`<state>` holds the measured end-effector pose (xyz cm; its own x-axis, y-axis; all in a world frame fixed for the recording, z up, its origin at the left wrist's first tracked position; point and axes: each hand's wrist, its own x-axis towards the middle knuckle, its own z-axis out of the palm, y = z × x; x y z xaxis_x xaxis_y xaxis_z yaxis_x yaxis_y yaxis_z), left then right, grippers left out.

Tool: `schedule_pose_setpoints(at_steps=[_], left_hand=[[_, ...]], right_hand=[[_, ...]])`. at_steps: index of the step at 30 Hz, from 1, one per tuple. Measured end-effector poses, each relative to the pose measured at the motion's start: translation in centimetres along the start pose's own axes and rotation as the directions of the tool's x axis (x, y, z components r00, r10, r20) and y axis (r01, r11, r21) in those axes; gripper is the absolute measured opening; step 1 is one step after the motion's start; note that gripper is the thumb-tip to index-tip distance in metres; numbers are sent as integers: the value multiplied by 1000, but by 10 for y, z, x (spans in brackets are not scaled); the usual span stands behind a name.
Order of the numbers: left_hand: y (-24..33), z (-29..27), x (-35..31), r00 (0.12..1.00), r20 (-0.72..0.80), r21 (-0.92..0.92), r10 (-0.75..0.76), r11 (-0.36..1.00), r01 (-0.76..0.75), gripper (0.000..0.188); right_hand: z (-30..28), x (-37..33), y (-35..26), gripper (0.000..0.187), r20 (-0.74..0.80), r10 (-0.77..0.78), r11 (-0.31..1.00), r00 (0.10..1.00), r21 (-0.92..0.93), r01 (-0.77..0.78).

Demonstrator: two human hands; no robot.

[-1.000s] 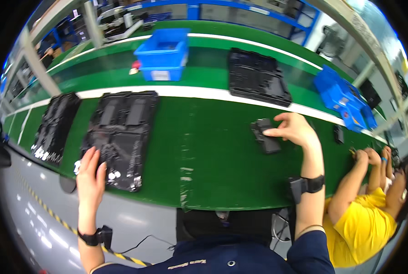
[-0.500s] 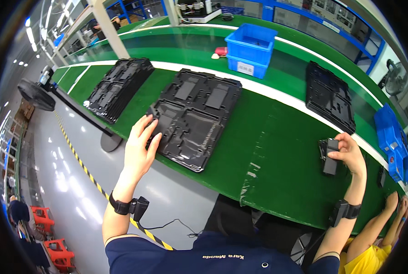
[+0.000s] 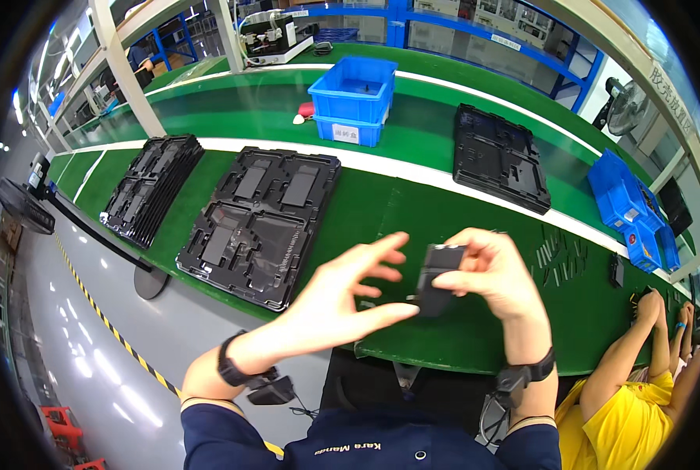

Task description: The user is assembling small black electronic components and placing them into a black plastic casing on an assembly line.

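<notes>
My right hand (image 3: 495,274) pinches dark grey rectangular blocks (image 3: 437,276) above the green bench, thumb across the front. I cannot tell how many blocks are in the grip. Just left of them, my left hand (image 3: 342,294) is open, its fingers spread and its thumb tip close to the blocks' lower edge. A black plastic tray (image 3: 236,205) lies on the bench beyond my left hand. Its moulded pockets hold similar dark blocks: two in the far half and one at the near left. The near right pocket shows bare shiny plastic.
A stack of black trays (image 3: 152,184) stands at the left, with another black tray pile (image 3: 500,160) at the far right. Blue bins (image 3: 350,102) sit at the back, more blue bins (image 3: 624,200) at right. Thin strips (image 3: 557,254) lie near a yellow-sleeved co-worker's hands (image 3: 649,309).
My left hand has left the tray and come rightward. My right hand has brought the blocks left toward it, off the bench. The view has turned right.
</notes>
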<state>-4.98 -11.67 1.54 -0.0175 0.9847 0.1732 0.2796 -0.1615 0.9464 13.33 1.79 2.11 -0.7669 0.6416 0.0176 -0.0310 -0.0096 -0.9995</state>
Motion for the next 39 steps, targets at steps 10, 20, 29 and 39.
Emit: schedule_pose_setpoints(at_steps=[10,20,29,39], left_hand=[[-29,52,54,946,93,-467,-311,825,317,25],[-42,52,70,947,-32,-567,-320,786,246,26],[-51,54,74,964,-67,-544,-259,819,183,31],[-57,54,73,977,-123,-511,-177,855,90,27]], right_hand=[[-95,-19,6,13,-477,-295,745,828,-657,-113],[-145,0,25,6,-517,-116,243,848,-842,-481],[-147,15,49,18,-587,-142,31,797,-807,-589],[-130,31,51,17,-604,-200,58,771,-793,-606]])
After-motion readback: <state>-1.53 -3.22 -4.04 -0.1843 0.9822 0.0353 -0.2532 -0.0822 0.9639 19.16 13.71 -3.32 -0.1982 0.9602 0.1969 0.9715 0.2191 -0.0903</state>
